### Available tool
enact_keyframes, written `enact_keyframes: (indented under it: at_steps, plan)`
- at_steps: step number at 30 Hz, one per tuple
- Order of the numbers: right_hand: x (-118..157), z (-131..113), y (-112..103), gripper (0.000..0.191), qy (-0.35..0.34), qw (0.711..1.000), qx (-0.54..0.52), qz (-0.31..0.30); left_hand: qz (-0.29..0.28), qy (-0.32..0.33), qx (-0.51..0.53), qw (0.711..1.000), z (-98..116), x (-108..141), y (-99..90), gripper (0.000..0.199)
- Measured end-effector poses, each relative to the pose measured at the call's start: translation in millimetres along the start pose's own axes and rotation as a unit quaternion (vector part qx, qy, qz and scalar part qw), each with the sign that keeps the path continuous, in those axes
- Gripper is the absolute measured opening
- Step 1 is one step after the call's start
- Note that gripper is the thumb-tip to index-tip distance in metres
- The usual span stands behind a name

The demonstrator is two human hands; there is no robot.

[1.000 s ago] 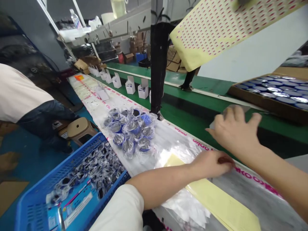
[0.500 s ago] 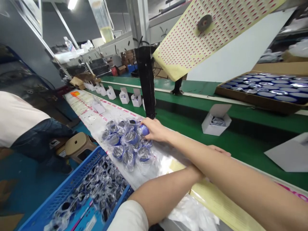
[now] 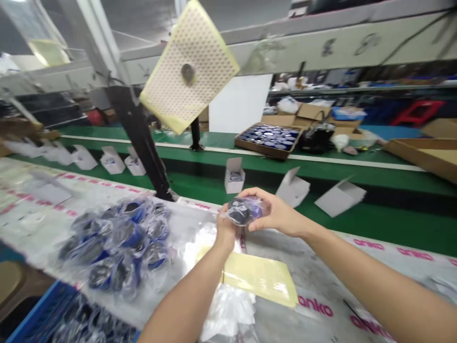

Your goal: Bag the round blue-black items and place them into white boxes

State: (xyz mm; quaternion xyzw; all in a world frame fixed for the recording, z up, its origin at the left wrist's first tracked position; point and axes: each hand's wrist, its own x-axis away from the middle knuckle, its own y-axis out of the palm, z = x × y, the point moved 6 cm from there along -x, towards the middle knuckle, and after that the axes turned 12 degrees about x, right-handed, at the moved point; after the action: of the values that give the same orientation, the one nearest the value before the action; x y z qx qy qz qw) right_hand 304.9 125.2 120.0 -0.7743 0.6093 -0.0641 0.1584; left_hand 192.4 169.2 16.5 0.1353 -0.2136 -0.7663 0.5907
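Note:
My right hand (image 3: 271,212) is closed around a blue cup-shaped piece with a black end (image 3: 244,211), wrapped in a clear plastic bag. The piece lies sideways above the worktable, black end facing left. My left hand (image 3: 226,231) meets that black end and grips it from below and behind; most of its fingers are hidden by the piece. Below the hands is a stack of yellow glossy sheets (image 3: 260,276), beside white plastic bags (image 3: 228,309). To the left, several bagged blue pieces (image 3: 121,238) stand and lean together on the table.
Open white boxes (image 3: 234,176) line the green conveyor (image 3: 193,176) behind the table. A cardboard tray (image 3: 266,150) of blue round pieces sits beyond. A dark post (image 3: 139,138) rises at the table's back edge, near a hanging patterned sheet (image 3: 185,71). A blue crate (image 3: 39,309) stands lower left.
My right hand has brought one bagged blue piece rightward, away from the group. My left hand has come from the conveyor edge to meet it, and my arms are uncrossed. The view has swung right.

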Motion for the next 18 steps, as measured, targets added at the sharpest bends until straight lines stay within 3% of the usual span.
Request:
enact_keyframes:
  at_steps: [3, 6, 8, 11, 13, 15, 16, 18]
  plan:
    - [27, 24, -29, 0.069, 0.032, 0.993, 0.087, 0.070, -0.013, -0.063, 0.093, 0.994, -3, 4, 7.9, 0.066]
    - [48, 40, -43, 0.065, 0.038, 0.975, 0.189, 0.113, -0.097, -0.160, 0.107, 0.977, -8, 15, 26.9, 0.070]
    - [57, 42, -47, 0.065, 0.030, 0.967, 0.229, 0.111, -0.141, -0.175, 0.061, 0.972, -10, 22, 34.7, 0.068]
    - [64, 37, -70, 0.067, 0.037, 0.955, 0.266, 0.130, -0.142, -0.163, 0.018, 0.976, -12, 24, 34.7, 0.062]
    - [67, 31, -104, 0.068, 0.041, 0.927, 0.296, 0.226, -0.130, -0.153, -0.003, 0.980, -14, 23, 32.1, 0.061]
    - [68, 28, -140, 0.066, 0.038, 0.876, 0.337, 0.344, -0.127, -0.146, -0.026, 0.981, -15, 20, 30.6, 0.060]
    - [67, 30, -154, 0.064, 0.035, 0.851, 0.364, 0.376, -0.131, -0.146, -0.037, 0.980, -16, 20, 30.7, 0.060]
    - [57, 41, -168, 0.057, 0.027, 0.824, 0.432, 0.365, -0.136, -0.149, -0.049, 0.978, -18, 20, 31.2, 0.060]
